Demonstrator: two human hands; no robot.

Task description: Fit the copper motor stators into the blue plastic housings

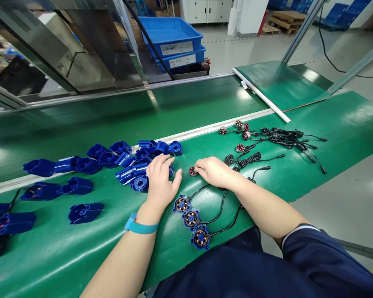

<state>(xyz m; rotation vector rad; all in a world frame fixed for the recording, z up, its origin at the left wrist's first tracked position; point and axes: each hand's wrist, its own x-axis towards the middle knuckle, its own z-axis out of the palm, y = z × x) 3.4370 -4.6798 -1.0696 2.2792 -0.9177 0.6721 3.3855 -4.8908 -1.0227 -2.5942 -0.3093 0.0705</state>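
Our right hand (216, 171) is closed in a pinch, thumb and fingertips around a small red-and-black round motor core (193, 171) that sits just above or on the worktop (65, 248). Our left hand (161, 180) is half open, thumb spread from the fingers, over the nearest blue plastic housings (139, 183); we cannot tell whether it grips one. Nearer to us, between our forearms, lie three blue plastic housings with copper-wound cores (191, 218) seated in them, their black cables (224, 229) running rightward under our right forearm; we judge these three fitted. The core in our right hand is not in a housing, so that one looks undone. Beyond and right of our right hand, five loose round cores (240, 147) lie beside tangled black cables (282, 138), apparently waiting. Left of our left hand, more blue housings (85, 212) lie scattered, many seemingly unfilled; the farthest left show a cable and something reddish inside, but we cannot tell how complete they are. Overall, we would say much remains.
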